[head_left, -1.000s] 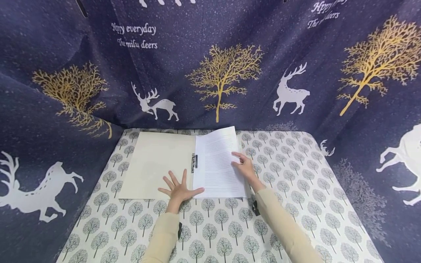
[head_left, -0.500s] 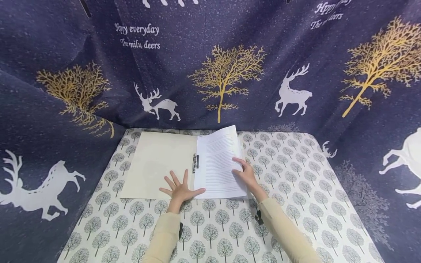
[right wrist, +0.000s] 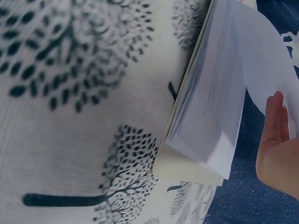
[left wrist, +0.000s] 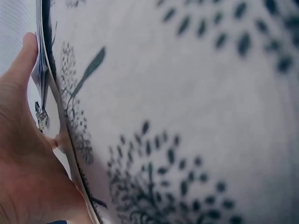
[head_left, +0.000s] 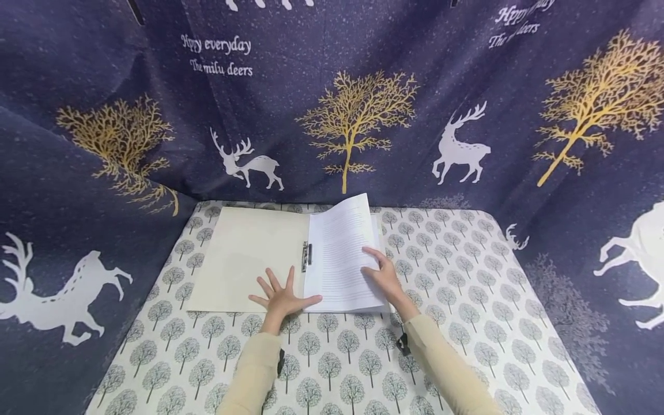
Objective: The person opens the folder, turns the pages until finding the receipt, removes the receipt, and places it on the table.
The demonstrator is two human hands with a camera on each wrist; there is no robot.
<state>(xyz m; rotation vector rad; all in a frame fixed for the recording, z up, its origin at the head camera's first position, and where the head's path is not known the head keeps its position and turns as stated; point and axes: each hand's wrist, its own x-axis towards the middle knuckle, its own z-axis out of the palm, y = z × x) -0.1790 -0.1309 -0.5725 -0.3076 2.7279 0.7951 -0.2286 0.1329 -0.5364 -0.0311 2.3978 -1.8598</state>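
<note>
A cream file folder (head_left: 244,248) lies spread open on the table, with a metal lever clip (head_left: 307,256) at its spine. White printed sheets fill its right half. The left hand (head_left: 283,300) rests with fingers spread across the lower spine, its thumb on the top sheet's inner edge. At the outer edge, the right hand (head_left: 385,279) pinches the top sheet (head_left: 339,253) between thumb and fingers. That sheet bows upward. In the right wrist view, the raised sheet (right wrist: 268,60) stands apart from the stack of papers (right wrist: 210,102) beneath.
A white tablecloth (head_left: 332,369) printed with grey trees covers the table. Behind and at both sides hangs a dark blue curtain (head_left: 332,46) with deer and golden trees. Dark wrist straps show near both cuffs.
The right hand has slid down the outer edge, then shifted slightly left with the top sheet. The sheet's far corner has risen and bends more. The left hand stays in place.
</note>
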